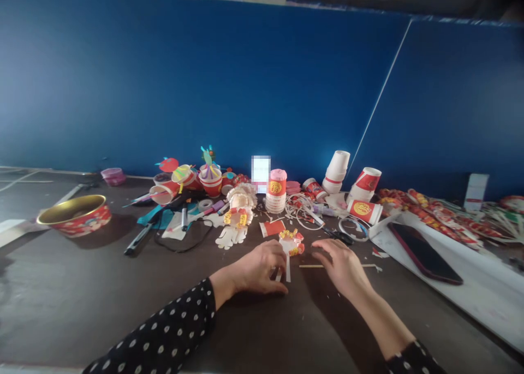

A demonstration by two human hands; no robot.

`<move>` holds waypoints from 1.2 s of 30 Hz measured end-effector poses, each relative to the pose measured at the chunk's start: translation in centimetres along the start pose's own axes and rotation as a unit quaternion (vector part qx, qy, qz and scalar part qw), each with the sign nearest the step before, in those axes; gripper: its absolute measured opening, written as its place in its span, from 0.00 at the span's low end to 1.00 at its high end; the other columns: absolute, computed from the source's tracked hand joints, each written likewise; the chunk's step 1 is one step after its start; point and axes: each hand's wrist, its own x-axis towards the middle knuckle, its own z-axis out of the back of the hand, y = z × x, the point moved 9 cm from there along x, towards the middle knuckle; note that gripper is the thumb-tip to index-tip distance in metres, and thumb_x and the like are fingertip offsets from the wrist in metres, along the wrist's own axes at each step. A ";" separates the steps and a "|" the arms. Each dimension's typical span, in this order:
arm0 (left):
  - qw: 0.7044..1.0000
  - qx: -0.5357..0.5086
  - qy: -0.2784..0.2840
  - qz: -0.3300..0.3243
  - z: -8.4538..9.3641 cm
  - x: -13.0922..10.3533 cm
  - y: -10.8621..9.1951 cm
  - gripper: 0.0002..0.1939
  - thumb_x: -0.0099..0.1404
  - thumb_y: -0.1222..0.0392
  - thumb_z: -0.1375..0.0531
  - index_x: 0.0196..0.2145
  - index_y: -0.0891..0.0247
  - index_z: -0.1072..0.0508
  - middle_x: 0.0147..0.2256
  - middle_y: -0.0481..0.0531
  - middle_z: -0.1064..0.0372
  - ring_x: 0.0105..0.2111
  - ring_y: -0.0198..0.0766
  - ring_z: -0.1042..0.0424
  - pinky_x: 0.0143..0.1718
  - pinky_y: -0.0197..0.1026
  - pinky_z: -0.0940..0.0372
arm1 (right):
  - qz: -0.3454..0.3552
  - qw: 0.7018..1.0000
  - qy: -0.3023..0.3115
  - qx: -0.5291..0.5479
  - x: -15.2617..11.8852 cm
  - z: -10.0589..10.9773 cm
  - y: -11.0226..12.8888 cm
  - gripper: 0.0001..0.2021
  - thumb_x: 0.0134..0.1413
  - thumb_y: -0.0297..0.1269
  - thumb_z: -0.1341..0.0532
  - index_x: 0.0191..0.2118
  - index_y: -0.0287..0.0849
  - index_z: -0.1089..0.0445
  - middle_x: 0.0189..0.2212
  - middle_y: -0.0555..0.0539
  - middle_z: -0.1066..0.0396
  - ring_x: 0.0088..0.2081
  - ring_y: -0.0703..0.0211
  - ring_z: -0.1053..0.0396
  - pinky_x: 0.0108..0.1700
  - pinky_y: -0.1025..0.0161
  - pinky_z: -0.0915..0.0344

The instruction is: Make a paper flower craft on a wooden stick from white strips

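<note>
In the middle of the table a small cut paper cup piece [293, 245], red, yellow and white, has narrow white strips pointing toward me. My left hand [258, 267] is just left of it, fingers curved over the strips and thumb apart from them. One white strip shows in the gap between thumb and fingers; whether the hidden fingertips touch the cup piece I cannot see. To the right, my right hand [343, 266] hovers low with fingers apart and nothing in them. A thin wooden stick [313, 266] lies partly behind that hand.
Behind the hands stand a stack of paper cups [275, 199], a white paper figure [241, 202] and scissors [339, 235]. A round tin [79, 224] and a black-and-silver cutter knife [139, 239] are leftward. At right, a phone [426, 254] lies on a white tray [483, 300]. A blue partition [245, 90] rises behind.
</note>
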 end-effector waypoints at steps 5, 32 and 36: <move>1.000 0.015 -0.017 0.019 0.1 0.1 -0.2 0.13 0.55 0.52 0.38 0.26 0.65 0.33 0.26 0.50 0.34 0.29 0.36 0.36 0.36 0.36 0.40 | -0.023 0.997 0.076 -0.015 -1.5 -0.7 -1.3 0.08 0.53 0.33 0.45 0.38 0.45 0.30 0.36 0.47 0.29 0.39 0.55 0.33 0.42 0.59 0.39; 0.992 0.112 0.024 0.056 -1.3 0.0 -0.3 0.08 0.57 0.56 0.41 0.29 0.64 0.32 0.33 0.49 0.32 0.34 0.38 0.33 0.38 0.38 0.41 | -0.006 0.994 0.096 0.052 -2.8 -2.7 4.0 0.09 0.56 0.29 0.48 0.28 0.44 0.33 0.28 0.49 0.33 0.33 0.58 0.36 0.36 0.62 0.42; 0.991 0.110 0.038 0.062 -1.2 -0.1 -0.4 0.05 0.53 0.62 0.39 0.28 0.64 0.31 0.32 0.48 0.31 0.34 0.37 0.34 0.38 0.37 0.41 | 0.000 0.994 0.097 0.051 -3.0 -2.8 3.9 0.09 0.56 0.30 0.48 0.29 0.44 0.33 0.28 0.49 0.33 0.33 0.59 0.37 0.36 0.62 0.43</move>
